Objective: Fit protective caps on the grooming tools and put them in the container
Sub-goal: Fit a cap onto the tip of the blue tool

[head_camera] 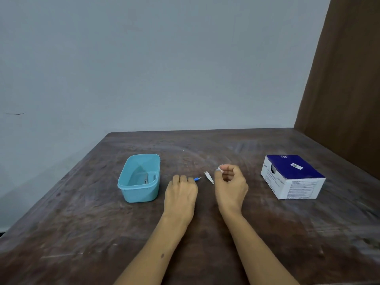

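My left hand (182, 190) rests knuckles-up on the dark wooden table, its curled fingers holding a small blue-handled tool (197, 178) whose metal tip points right. A silver nail clipper (209, 177) lies on the table between my hands. Just right of it, my right hand (230, 183) is raised a little and pinches a small pale cap (219, 168) between thumb and fingertips. The light blue plastic container (139, 177) stands left of my left hand, with a metal grooming tool (146, 178) lying inside it.
A blue and white cardboard box (292, 175) sits on the table at the right. The table (82, 223) backs onto a grey wall, and a brown panel (349, 79) rises at the far right corner.
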Action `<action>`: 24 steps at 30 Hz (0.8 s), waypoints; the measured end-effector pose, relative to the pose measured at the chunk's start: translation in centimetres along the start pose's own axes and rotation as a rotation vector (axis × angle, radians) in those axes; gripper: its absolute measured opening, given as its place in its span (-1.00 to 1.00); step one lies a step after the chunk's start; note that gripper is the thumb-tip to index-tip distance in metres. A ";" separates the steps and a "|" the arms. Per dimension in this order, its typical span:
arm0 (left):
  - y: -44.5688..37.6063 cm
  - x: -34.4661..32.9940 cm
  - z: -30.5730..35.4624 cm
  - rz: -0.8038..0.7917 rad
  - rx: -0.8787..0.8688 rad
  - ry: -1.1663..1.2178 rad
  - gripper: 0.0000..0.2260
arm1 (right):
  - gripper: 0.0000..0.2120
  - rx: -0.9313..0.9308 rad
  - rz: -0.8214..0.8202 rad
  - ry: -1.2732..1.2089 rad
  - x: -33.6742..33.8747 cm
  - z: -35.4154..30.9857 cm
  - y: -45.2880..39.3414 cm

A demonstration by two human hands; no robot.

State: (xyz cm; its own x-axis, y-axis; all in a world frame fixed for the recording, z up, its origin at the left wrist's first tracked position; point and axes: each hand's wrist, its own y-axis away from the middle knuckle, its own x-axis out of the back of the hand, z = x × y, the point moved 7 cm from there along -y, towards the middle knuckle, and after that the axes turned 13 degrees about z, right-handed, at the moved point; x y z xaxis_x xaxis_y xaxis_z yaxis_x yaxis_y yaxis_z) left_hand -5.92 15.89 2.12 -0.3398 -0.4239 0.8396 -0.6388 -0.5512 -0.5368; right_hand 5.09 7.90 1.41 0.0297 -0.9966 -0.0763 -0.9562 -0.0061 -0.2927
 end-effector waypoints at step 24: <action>1.0 -2.4 -3.3 0.046 0.733 1.351 -0.79 | -0.88 0.565 -0.294 0.021 -2.2 -2.8 3.2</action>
State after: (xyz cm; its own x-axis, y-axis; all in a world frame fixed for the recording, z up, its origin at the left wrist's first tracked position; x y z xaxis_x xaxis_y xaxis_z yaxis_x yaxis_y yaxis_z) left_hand -8.05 18.73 -0.19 -0.9603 0.2745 0.0508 -0.2790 -0.9491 -0.1459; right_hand 1.12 9.81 3.33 0.2564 -0.9614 0.1003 -0.6079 -0.2411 -0.7565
